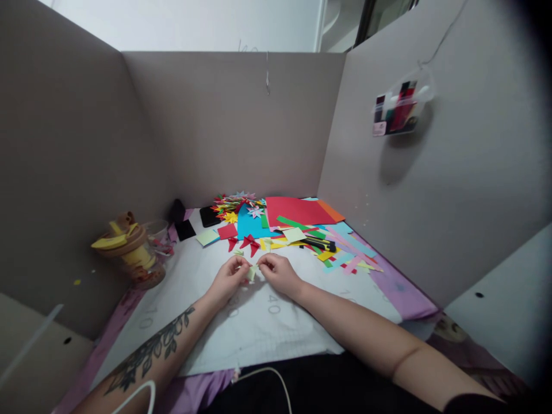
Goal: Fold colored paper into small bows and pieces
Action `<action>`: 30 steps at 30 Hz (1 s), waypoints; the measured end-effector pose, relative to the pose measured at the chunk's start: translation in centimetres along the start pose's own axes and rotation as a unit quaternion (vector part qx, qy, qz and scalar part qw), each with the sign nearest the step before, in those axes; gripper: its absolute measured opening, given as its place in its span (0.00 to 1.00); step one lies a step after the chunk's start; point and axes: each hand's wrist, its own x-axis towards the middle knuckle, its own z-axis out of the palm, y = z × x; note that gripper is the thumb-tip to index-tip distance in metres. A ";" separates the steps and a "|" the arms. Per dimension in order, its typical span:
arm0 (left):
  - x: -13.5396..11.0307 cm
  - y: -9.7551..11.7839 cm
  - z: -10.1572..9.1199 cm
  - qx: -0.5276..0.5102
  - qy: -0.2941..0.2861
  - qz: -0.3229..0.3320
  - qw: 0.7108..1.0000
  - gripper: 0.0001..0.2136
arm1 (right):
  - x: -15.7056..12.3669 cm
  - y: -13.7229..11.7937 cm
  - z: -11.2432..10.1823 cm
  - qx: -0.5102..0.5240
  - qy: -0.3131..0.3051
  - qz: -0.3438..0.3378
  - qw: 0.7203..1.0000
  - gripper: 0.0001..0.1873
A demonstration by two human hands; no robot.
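Between my two hands, low over the white sheet, is a small pale green folded paper piece (252, 272). My left hand (233, 275) pinches it from the left, thumb against fingers. From the right, my right hand (278, 271) grips its other side with curled fingers. A bit of red shows below the left fingertips, too small to name. Just beyond my hands lie red folded paper pieces (250, 245), with another pale green folded piece (268, 244) beside them.
Folded paper stars (233, 206) pile up at the back. Red paper sheets (297, 211), a box cutter (319, 244) and coloured strips (351, 250) lie to the right. A lidded cup (138, 253) stands left. Grey partitions (237, 126) enclose the table; a plastic cup (401, 106) hangs right.
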 end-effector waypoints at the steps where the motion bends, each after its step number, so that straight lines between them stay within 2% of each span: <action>1: 0.0 0.0 0.0 0.004 -0.005 -0.007 1.000 0.13 | 0.0 -0.1 0.0 -0.007 -0.005 -0.011 1.000 0.08; 6: -0.3 0.4 0.3 0.077 -0.033 -0.025 0.996 0.17 | -0.2 -0.6 0.0 -0.032 -0.019 -0.046 0.998 0.09; 11: -0.7 0.8 0.4 0.153 -0.053 -0.009 0.987 0.20 | -0.2 -0.8 -0.1 -0.035 -0.019 -0.050 0.998 0.09; 14: -0.7 0.7 0.2 0.166 -0.070 0.007 0.984 0.20 | -0.1 -0.8 -0.1 -0.015 -0.017 -0.026 0.999 0.09; 22: -0.6 0.6 0.0 0.198 -0.101 0.036 0.974 0.20 | 0.1 -0.6 -0.2 0.098 -0.043 0.091 0.990 0.06; 30: -0.8 1.1 0.1 0.209 -0.099 0.051 0.972 0.19 | 0.0 -0.8 0.1 0.101 -0.038 0.097 0.989 0.05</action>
